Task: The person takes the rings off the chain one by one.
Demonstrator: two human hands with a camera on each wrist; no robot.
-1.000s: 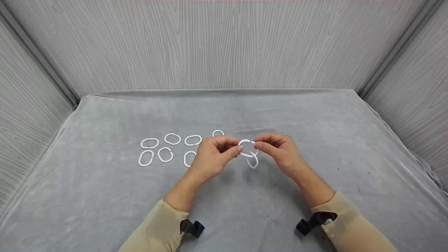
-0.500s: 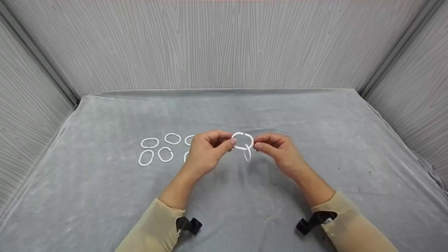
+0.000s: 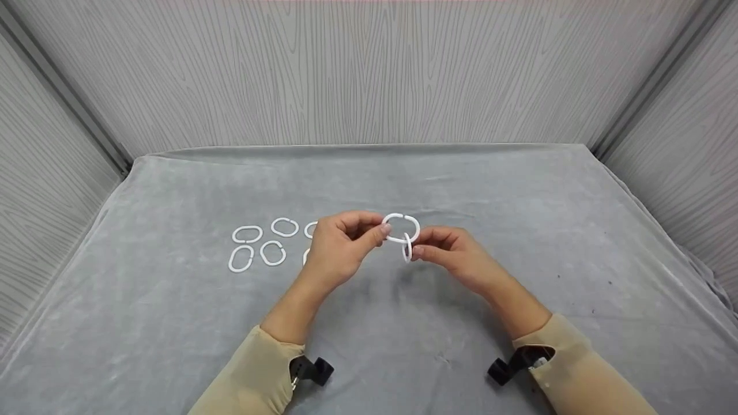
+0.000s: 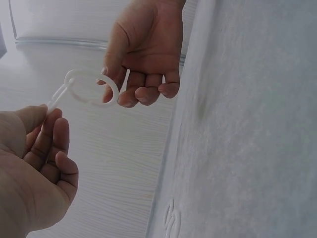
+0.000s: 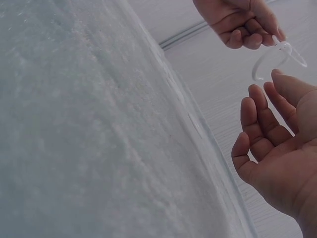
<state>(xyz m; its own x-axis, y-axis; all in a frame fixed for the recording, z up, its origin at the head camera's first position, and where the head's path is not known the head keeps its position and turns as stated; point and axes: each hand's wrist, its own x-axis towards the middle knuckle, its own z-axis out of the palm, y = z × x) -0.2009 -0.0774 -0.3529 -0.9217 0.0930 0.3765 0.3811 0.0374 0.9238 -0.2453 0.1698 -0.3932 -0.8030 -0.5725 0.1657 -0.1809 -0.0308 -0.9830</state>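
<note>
Linking step: left hand [image 3: 340,245] pinches upper white ring [image 3: 401,228] above the grey cloth [image 3: 519,190], right hand [image 3: 455,253] pinches the lower ring [image 3: 407,249] hanging through it; next probably needs another loose ring [image 3: 247,234] clipped on

1. Loose plastic rings [image 3: 258,245] lie in two rows on the cloth-covered counter [image 3: 519,190], left of centre.
2. The left hand [image 3: 340,245] is just right of them.
3. Two linked rings [image 3: 402,233] hang between the left hand and the right hand [image 3: 455,253], above the counter.
</note>
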